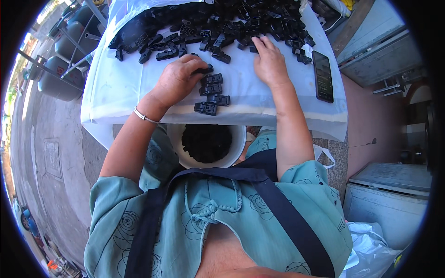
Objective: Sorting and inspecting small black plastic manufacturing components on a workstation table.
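Note:
My left hand (175, 79) is closed on a small black plastic piece (204, 70), holding it at the head of a short line of similar pieces on the white-covered table. Just below it, several black pieces (211, 89) sit close together in a column, with a staggered pair (206, 108) nearest the table's front edge. My right hand (270, 65) reaches to the near edge of a large heap of black pieces (185, 32). Its fingers are stretched forward, touching or right beside one piece (253, 49); the fingertips partly blend into the heap.
A black phone (323, 76) lies at the table's right side. Below the front edge, a white tub (239, 143) between my knees holds more black pieces (207, 142). Grey tanks (60, 78) stand at left; metal cabinets (389, 194) and a white plastic bag (368, 245) are at right.

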`<state>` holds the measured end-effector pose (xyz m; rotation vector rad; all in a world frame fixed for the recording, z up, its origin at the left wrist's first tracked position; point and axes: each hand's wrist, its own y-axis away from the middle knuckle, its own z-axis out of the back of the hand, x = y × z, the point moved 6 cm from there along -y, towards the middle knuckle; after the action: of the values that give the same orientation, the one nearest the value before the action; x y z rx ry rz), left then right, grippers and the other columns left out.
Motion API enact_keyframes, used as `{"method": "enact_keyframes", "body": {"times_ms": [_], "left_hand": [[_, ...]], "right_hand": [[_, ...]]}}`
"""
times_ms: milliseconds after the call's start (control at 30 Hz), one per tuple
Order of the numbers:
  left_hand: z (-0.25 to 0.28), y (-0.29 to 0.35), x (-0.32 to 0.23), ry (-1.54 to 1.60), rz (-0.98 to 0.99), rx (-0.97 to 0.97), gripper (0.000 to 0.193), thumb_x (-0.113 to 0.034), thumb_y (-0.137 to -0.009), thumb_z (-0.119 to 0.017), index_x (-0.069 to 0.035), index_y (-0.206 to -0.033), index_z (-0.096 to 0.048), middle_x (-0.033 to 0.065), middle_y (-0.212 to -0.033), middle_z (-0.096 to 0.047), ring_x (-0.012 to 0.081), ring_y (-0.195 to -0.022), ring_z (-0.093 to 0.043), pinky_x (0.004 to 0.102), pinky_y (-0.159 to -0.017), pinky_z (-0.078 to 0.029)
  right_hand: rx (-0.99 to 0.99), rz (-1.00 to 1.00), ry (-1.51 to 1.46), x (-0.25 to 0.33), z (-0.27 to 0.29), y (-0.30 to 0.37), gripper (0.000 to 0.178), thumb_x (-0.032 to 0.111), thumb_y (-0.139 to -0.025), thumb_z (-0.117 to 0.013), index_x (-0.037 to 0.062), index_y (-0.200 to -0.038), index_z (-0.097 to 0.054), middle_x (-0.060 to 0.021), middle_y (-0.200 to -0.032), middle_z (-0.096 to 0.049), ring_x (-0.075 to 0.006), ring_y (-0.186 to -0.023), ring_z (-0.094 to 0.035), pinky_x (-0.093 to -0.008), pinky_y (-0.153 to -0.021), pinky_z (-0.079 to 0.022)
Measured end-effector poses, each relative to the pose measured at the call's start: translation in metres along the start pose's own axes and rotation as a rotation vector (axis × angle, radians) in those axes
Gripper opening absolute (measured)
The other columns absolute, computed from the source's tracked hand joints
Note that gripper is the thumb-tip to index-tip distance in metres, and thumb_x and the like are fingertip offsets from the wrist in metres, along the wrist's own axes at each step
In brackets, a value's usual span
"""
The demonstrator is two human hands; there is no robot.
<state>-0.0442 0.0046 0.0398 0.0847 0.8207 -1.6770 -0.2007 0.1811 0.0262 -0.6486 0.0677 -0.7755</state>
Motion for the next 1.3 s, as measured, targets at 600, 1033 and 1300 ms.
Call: {"method": "enact_keyframes", "body": {"times_ms": [600, 1033, 1300], "left_hand": [[-0.01, 0.001, 0.012, -0.029, 0.149, -0.035, 0.03, -0.004, -0.074, -0.074, -0.009, -0.102, -0.065, 0.0086, -0.096, -0.065, 0.024, -0.084, -0.063, 0.0331, -0.074, -0.053], [-0.008, 0.023, 0.009, 0.451, 0.231, 0.089, 0.027, -0.005, -0.072, -0.076, -0.008, -0.097, -0.069, 0.0052, -0.091, -0.066, 0.0228, -0.083, -0.063, 0.0333, -0.076, -0.052], [-0.004, 0.014, 0.0, 0.006, -0.009, -0.084, 0.027, -0.015, -0.078, -0.074, -0.011, -0.103, -0.066, 0.0081, -0.09, -0.065, 0.0264, -0.085, -0.062, 0.0355, -0.076, -0.052]], "right_hand": [[0.136, -0.03, -0.284, 0.017, 0.023, 0.027, 0.031, 0.006, -0.083, -0.064, 0.0046, -0.113, -0.065, -0.0167, -0.115, -0.061, -0.0331, -0.1, -0.062, -0.0371, -0.09, -0.05], [0.304, -0.081, -0.136, 0.043, 0.039, 0.036, 0.026, 0.021, -0.088, -0.064, 0.0079, -0.111, -0.066, -0.0152, -0.099, -0.063, -0.0319, -0.09, -0.063, -0.0379, -0.079, -0.052], [0.177, 0.2, -0.036, 0.042, 0.029, 0.037, 0.03, 0.024, -0.087, -0.064, 0.0122, -0.114, -0.067, -0.0147, -0.11, -0.059, -0.0313, -0.095, -0.063, -0.0384, -0.083, -0.052]]}}
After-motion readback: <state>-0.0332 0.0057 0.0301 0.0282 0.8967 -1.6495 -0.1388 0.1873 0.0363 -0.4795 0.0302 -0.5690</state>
